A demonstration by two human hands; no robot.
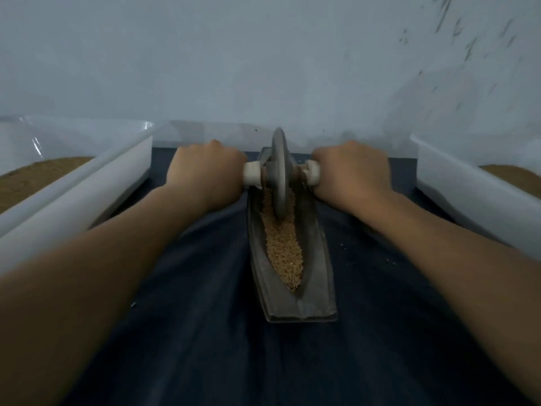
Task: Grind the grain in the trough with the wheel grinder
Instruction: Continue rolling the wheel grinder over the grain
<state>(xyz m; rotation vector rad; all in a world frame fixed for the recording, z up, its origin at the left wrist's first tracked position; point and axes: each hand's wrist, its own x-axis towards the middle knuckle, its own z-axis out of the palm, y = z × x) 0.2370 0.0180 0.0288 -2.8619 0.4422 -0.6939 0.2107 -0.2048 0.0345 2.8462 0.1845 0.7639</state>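
— Forearms are stretching forward from both lower corners over a dark, creased cloth point(190, 332). What is lying on it?

— Two white plastic bins are flanking it, the left bin point(87, 177) and the right bin point(456, 183), each holding brown powder point(35, 177). Between them a grey, boat-shaped metal trough point(317, 273) is lying with its long axis pointing straight away from the person.

— And the wheel?

— It's a thin, dull grey disc. The wheel point(279, 177) is standing upright on edge in the trough's far half, its rim sinking into the grain point(285, 247).

— So which way is the grain lying from the hands?

— Mostly nearer the body. A coarse tan strip is filling the tapering hollow from under the wheel back towards the person. I am judging the next stroke to be a pull along that axis.

— Which hand is nearer?

— Neither. The left hand point(205, 171) and the right hand point(351, 171) are sitting level, one on each side. Each is wrapping its fingers round the pale handle point(251, 172), and the handle's white collars are showing beside the disc.
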